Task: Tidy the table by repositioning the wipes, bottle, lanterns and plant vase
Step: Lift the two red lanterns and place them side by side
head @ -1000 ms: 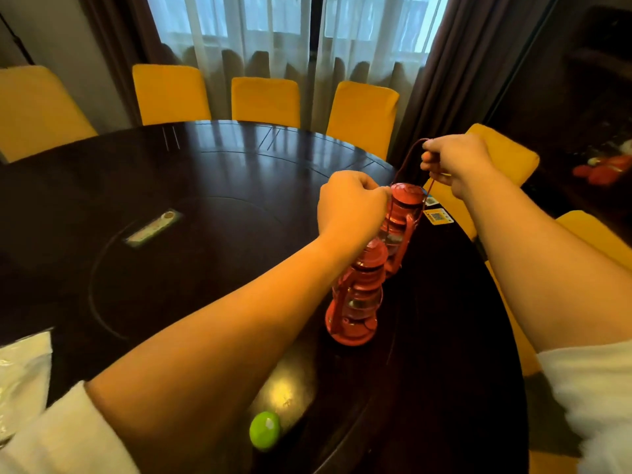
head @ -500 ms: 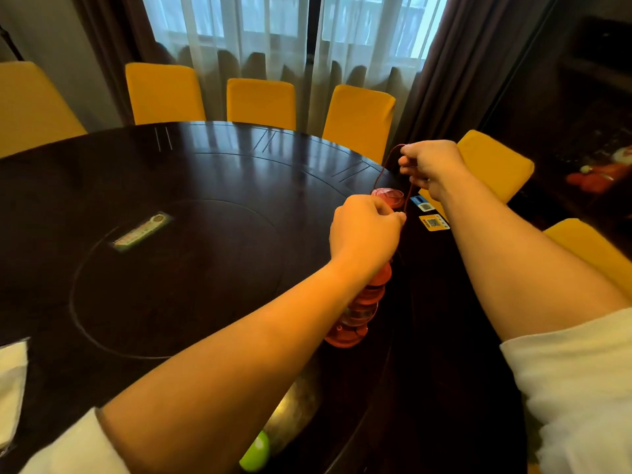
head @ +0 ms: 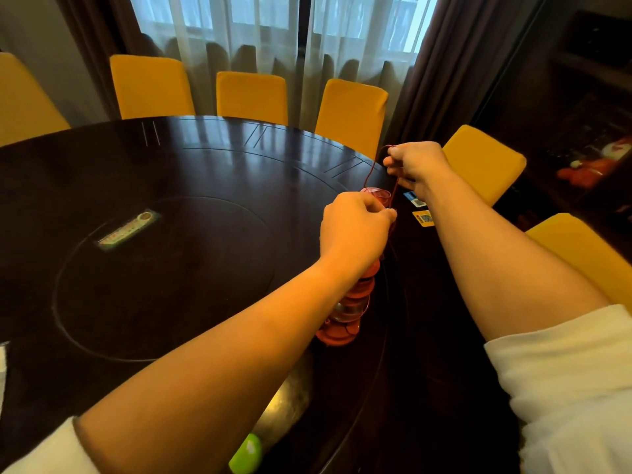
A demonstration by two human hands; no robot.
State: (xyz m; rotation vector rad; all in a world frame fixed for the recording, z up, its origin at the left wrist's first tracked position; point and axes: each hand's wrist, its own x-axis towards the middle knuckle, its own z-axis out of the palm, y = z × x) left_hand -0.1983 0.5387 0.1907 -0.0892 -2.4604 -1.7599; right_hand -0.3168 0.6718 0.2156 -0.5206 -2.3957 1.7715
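Note:
Two red lanterns stand on the right side of the dark round table point(head: 205, 172). My left hand point(head: 352, 230) is closed over the top of the near lantern point(head: 345, 316), whose base rests on the table. The far lantern point(head: 378, 195) is mostly hidden behind that hand; only its top shows. My right hand point(head: 415, 165) pinches its thin wire handle, held up above it. A green bottle cap point(head: 246, 453) pokes out under my left forearm at the bottom edge. A white corner of the wipes pack point(head: 2, 364) shows at the far left.
A long green label point(head: 128, 229) lies on the inner turntable. Blue and yellow QR stickers point(head: 422, 217) sit by the right rim. Yellow chairs point(head: 251, 97) ring the table, with curtains behind. A dark cabinet stands at the right.
Both lanterns have shifted away from me along the right side of the table. My left hand now covers the near lantern's top and hides most of the far one.

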